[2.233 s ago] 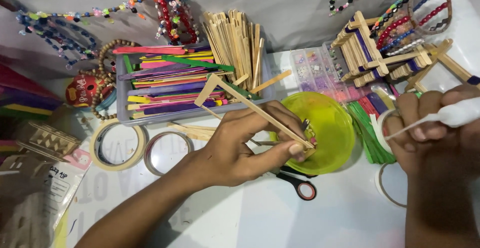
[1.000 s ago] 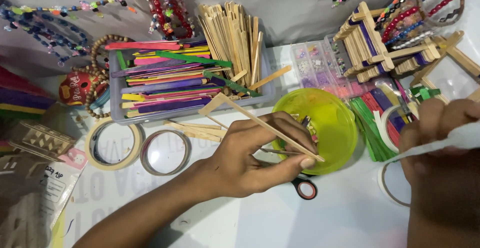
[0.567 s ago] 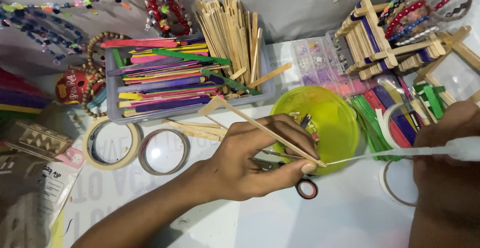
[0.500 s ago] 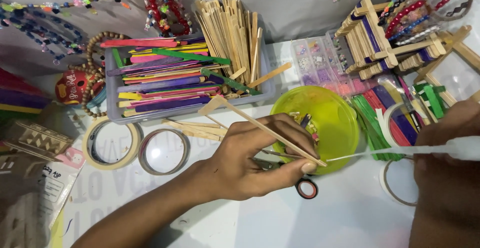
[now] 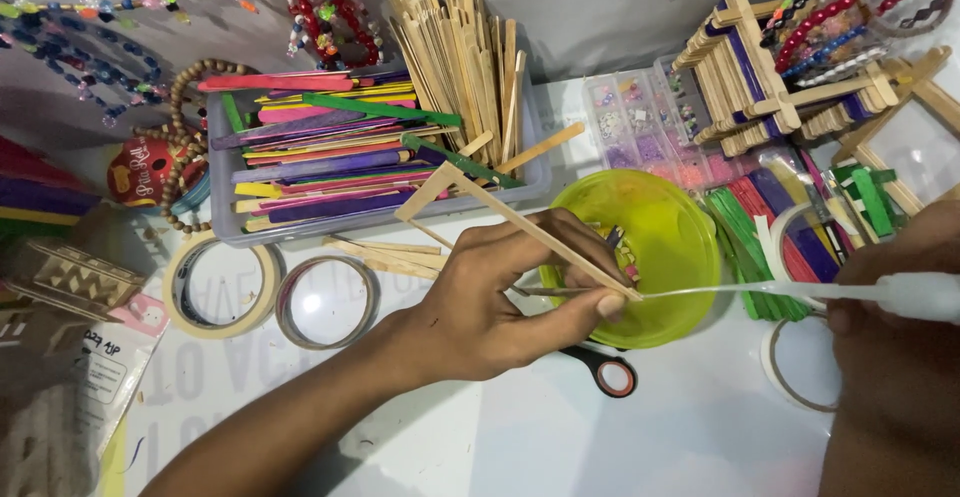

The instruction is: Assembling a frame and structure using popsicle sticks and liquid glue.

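Stick frame (image 5: 500, 212): thin wood, light, stiff, snaps easily; left hand (image 5: 500, 302) pinches its end. Right hand (image 5: 900, 347) closed round glue tube (image 5: 925, 295), nozzle touching frame.

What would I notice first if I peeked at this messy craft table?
Probably the left hand in the middle, pinching a frame of plain wooden sticks over a bright yellow-green lid. From the right edge, the right hand points a white glue nozzle at the frame's tip. Behind them, a grey tray is heaped with rainbow-coloured sticks.
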